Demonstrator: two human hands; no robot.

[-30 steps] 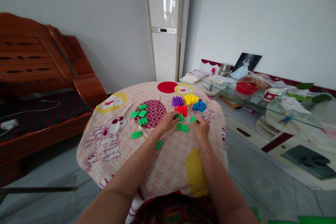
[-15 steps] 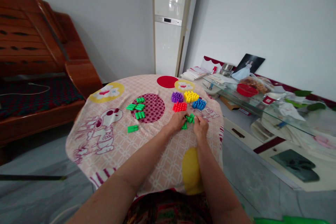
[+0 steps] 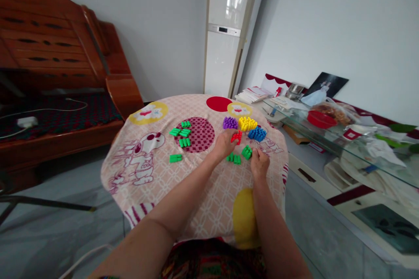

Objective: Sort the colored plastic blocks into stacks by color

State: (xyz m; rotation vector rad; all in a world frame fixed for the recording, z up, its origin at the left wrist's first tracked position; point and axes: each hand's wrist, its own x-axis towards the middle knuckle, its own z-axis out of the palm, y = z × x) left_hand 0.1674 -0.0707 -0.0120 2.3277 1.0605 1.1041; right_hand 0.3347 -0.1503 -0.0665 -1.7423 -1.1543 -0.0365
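Note:
My left hand (image 3: 224,144) lies on the patterned tablecloth (image 3: 203,192) with its fingers curled. Its fingertips are against a cluster of red pegs (image 3: 237,136). My right hand (image 3: 260,163) is closed, and its fingertips pinch the edge of a small bundle of green pegs (image 3: 247,151). A short row of green pegs (image 3: 233,158) lies between the two hands. Behind them stand purple (image 3: 230,123), yellow (image 3: 248,123) and blue (image 3: 257,133) peg clusters. Loose groups of green pegs (image 3: 182,132) and a separate one (image 3: 176,158) lie to the left.
The cloth-covered round table drops off on all sides. A wooden bench (image 3: 62,96) stands to the left, with a white charger (image 3: 26,121) on it. A tall white air conditioner (image 3: 227,35) is behind. A cluttered glass cabinet (image 3: 343,135) runs along the right.
Both hands were pressed together on green pegs half a second ago and have since parted. The left hand went up to the red cluster. The view shifted slightly.

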